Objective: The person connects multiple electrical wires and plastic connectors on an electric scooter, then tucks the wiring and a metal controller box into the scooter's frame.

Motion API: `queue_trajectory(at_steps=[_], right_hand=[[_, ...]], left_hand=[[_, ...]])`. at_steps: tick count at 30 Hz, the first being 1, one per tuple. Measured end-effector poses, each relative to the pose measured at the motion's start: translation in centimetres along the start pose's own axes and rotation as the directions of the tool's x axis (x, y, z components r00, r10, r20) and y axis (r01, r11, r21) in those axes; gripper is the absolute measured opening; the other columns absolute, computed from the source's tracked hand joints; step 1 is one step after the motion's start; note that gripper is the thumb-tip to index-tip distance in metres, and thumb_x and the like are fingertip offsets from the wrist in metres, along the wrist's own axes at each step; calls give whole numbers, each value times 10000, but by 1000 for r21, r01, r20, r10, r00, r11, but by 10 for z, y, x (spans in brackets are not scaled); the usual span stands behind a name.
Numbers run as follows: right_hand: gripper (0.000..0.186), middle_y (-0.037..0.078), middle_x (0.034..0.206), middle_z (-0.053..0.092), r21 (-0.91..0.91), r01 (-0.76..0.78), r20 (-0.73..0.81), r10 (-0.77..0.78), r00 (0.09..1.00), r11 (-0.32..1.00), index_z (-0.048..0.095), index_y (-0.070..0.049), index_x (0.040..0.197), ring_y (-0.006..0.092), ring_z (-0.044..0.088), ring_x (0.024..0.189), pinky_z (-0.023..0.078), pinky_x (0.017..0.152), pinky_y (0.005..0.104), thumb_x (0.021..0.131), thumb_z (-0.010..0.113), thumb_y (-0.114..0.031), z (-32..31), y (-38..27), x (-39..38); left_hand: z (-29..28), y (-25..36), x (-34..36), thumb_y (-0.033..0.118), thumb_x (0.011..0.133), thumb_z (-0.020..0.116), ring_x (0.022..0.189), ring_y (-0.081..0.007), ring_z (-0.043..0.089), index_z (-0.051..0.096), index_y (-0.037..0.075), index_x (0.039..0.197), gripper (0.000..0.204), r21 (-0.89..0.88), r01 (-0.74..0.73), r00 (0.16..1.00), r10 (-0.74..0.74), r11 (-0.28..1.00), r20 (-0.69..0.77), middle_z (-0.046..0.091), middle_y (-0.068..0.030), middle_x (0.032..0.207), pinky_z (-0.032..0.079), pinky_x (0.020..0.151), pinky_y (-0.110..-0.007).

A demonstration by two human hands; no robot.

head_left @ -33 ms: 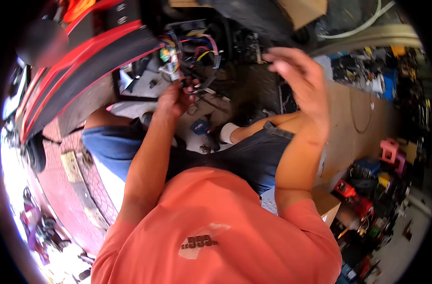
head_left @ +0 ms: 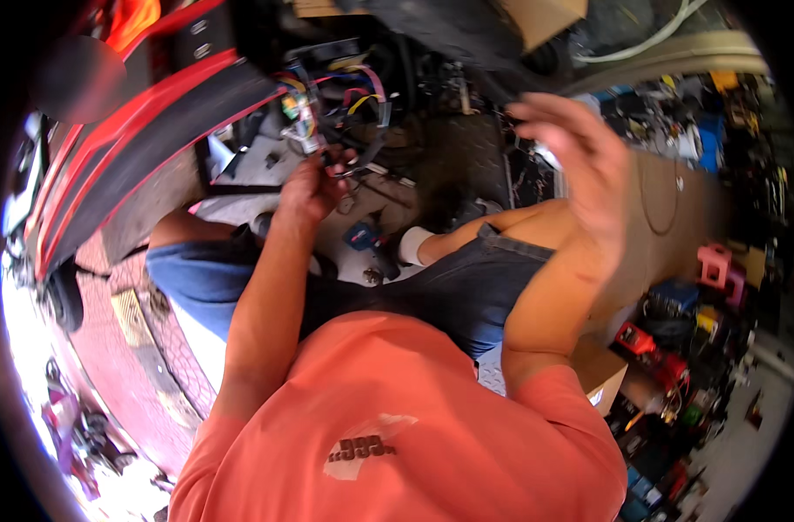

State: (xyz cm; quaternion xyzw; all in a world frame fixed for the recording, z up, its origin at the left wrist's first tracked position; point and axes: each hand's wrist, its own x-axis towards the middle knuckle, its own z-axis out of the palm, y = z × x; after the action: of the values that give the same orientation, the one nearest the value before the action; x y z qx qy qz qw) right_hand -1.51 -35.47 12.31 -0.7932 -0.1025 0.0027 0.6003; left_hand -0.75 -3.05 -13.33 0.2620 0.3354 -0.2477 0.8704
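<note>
My left hand (head_left: 314,187) is closed around the lower end of a bundle of coloured wires, at a pale connector (head_left: 311,143). The wiring harness (head_left: 362,96), with yellow, pink, red and black leads, hangs from the machine just above the hand. Held up to the right, my right hand (head_left: 579,161) is smeared by motion. Its fingers are stretched and slightly curved, the thumb apart from them, and I see nothing in its grasp. A blue and black power drill (head_left: 362,237) lies on the floor between my legs.
Red and black bodywork (head_left: 153,122) slants across the upper left. A dark seat-like part (head_left: 458,30) and a cardboard box (head_left: 545,19) are at the top. Many loose tools and parts lie at right, near a pink stool (head_left: 714,265). A wooden strip (head_left: 134,317) lies at left.
My right hand has moved a little to the right, away from the wiring. The left hand keeps its hold on the connector. The whole view has shifted slightly.
</note>
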Motion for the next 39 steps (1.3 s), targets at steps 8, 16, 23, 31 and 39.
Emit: queue_trajectory(at_steps=[8, 16, 23, 31, 39], right_hand=[[171, 105, 871, 721, 192, -48, -907, 196, 373, 980, 708, -7, 990, 132, 602, 691, 491, 641, 283, 999, 652, -169, -158, 123, -135], [242, 76, 754, 725, 358, -696, -710, 665, 230, 623, 759, -22, 881, 139, 636, 571, 499, 531, 335, 920, 681, -248, -68, 315, -245], [225, 94, 818, 736, -41, -808, -464, 705, 536, 588, 751, -19, 970, 172, 711, 721, 565, 630, 342, 933, 675, -228, 12, 426, -275], [221, 73, 805, 725, 157, -668, -476, 649, 594, 727, 744, 12, 1043, 136, 654, 648, 506, 590, 271, 974, 610, -150, -40, 318, -180], [301, 50, 914, 744, 196, -595, -546, 591, 594, 779, 722, -15, 1151, 124, 660, 752, 490, 668, 272, 1000, 668, -270, -105, 278, -134]], left_hand=[[-6, 5, 22, 229, 1089, 445, 642, -73, 534, 652, 71, 1229, 296, 52, 15, 1000, -15, 999, -7, 728, -83, 1194, 462, 635, -256], [2, 18, -1, 182, 1033, 575, 646, -116, 607, 664, 105, 1244, 242, 228, 2, 999, 6, 974, -37, 718, -144, 1270, 543, 661, -320], [-9, 24, -1, 285, 985, 615, 762, -192, 609, 709, 134, 974, 178, 238, 42, 999, -41, 970, -10, 695, -164, 1272, 527, 783, -389], [6, 11, -9, 225, 1020, 569, 818, -226, 605, 636, 112, 1062, 138, 249, 7, 999, 6, 969, -52, 731, -69, 978, 502, 757, -441], [10, 8, -25, 198, 1023, 597, 807, -215, 645, 643, 89, 1076, 130, 248, -2, 995, 28, 969, -99, 751, -132, 1030, 550, 772, -416]])
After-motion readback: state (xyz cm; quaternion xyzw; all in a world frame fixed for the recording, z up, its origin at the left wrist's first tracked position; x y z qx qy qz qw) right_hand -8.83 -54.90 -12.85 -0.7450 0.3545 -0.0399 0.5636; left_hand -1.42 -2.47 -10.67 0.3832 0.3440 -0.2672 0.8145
